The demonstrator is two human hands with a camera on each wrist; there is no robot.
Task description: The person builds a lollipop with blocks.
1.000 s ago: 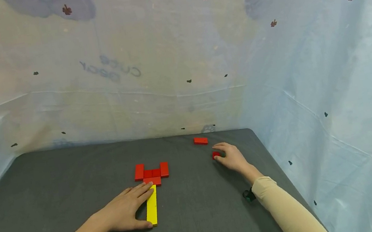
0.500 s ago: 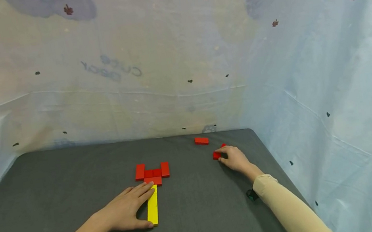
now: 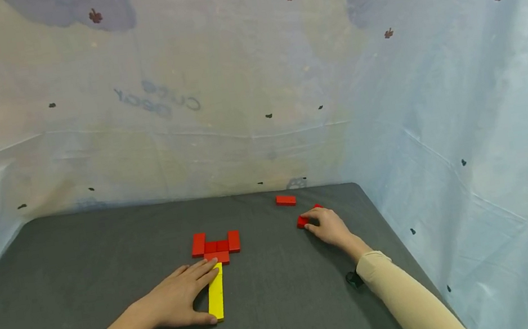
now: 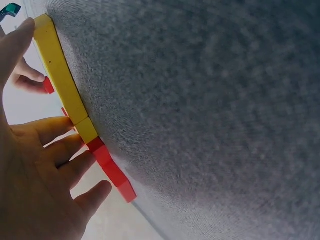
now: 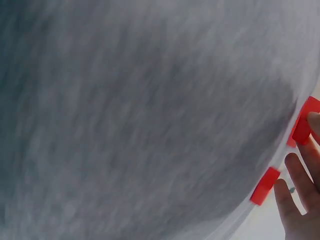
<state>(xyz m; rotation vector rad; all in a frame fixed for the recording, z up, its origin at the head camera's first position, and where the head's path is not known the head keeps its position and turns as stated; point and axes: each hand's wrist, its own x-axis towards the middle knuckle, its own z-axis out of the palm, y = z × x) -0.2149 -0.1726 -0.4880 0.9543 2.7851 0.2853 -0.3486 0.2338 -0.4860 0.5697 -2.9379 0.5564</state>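
Observation:
Between thumb and fingertips, my right hand pinches a red rectangular block at the right of the table. Another red block shows just behind that hand, partly hidden. My left hand lies beside a long yellow block, fingers spread. Its thumb touches the near end, and its fingertips rest along the far end and a short yellow block. Directly beyond the yellow pieces, a red crosswise block adjoins two small red blocks, flanked by a left red block and a right red block.
A loose red block lies near the table's back edge, left of and beyond my right hand. The dark grey table is bordered by a pale printed curtain at the back and right.
My right hand has closed on a red block and shifted it slightly left, away from the red block behind. My left hand and the red and yellow arrangement have stayed put.

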